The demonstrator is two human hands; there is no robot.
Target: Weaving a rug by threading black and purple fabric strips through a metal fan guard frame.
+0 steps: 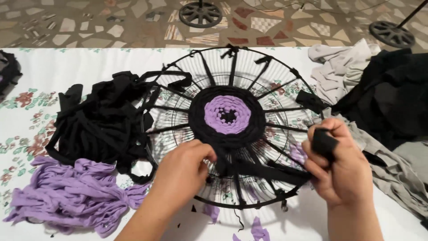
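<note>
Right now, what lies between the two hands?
In the head view, a black fabric strip stretches from the left hand to the right hand, crossing the wire frame and its black spokes.

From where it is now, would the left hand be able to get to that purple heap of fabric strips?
Probably yes. The left hand rests at the woven black ring on the wire frame, and the purple strips lie just beside its forearm on the cloth, with nothing covering them. It would first have to let go of the weaving.
</note>
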